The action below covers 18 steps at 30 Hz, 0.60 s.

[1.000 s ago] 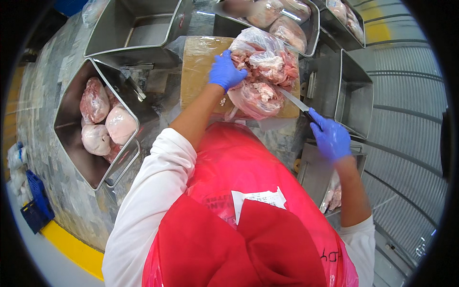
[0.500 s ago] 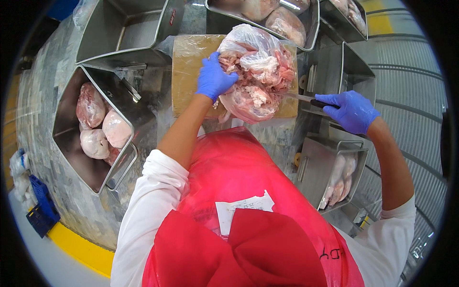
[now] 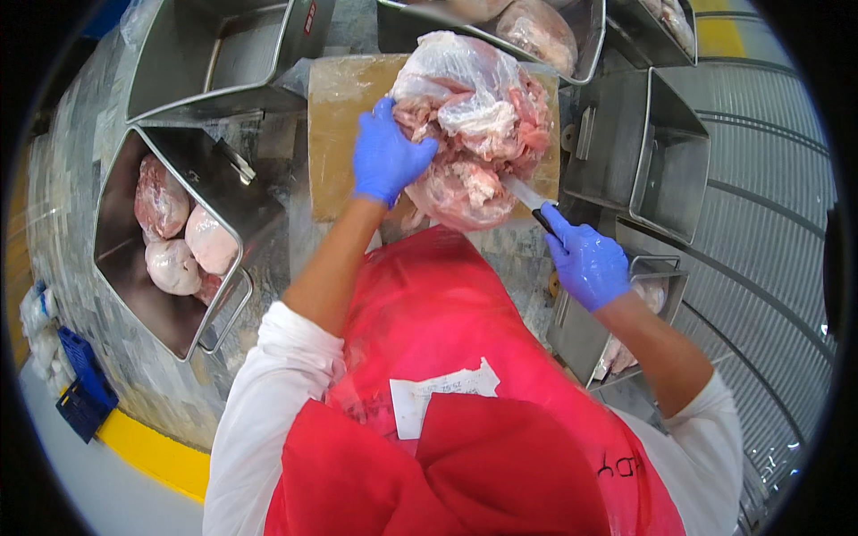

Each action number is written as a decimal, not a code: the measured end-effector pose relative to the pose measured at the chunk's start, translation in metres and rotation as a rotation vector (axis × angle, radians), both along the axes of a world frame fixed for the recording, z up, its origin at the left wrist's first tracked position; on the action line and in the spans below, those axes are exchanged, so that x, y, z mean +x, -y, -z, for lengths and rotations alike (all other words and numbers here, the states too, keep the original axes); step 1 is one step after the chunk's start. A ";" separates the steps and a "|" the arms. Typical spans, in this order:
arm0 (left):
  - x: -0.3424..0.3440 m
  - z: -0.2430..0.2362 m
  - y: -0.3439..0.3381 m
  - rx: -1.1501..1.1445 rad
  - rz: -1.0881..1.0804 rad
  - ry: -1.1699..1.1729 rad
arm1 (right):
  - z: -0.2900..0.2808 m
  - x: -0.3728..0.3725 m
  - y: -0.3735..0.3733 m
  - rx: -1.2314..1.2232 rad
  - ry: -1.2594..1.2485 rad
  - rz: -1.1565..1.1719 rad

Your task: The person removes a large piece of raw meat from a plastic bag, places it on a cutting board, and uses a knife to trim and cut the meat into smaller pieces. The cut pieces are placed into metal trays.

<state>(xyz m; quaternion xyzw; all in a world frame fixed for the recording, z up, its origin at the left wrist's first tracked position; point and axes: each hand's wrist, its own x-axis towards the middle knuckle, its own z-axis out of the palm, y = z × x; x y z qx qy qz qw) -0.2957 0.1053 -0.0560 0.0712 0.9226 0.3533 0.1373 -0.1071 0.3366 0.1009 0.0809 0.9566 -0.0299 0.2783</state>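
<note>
A large piece of raw pink meat, with white fat and membrane, lies on a yellowish cutting board. My left hand, in a blue glove, grips the left edge of the meat, its fingertips partly hidden behind a flap. In my blue-gloved right hand is a knife with a dark handle. The blade points up and left, and its tip is hidden in the lower right part of the meat.
At left, a metal bin holds several pieces of meat. Another metal bin stands behind it. More meat lies in a tray beyond the board. Metal bins line the right side, and a lower one contains meat.
My right hand has moved left and toward me with the knife, whose blade now slants more steeply. My left hand keeps its hold on the meat.
</note>
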 end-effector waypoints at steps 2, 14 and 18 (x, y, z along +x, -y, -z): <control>-0.005 -0.008 -0.001 0.025 0.012 0.013 | 0.022 0.032 -0.001 0.050 -0.130 0.038; -0.018 0.009 -0.003 0.005 0.027 0.066 | 0.160 0.115 0.001 0.034 -0.627 0.041; -0.021 0.019 0.005 0.008 0.074 0.051 | 0.208 0.121 0.026 -0.189 -0.771 0.219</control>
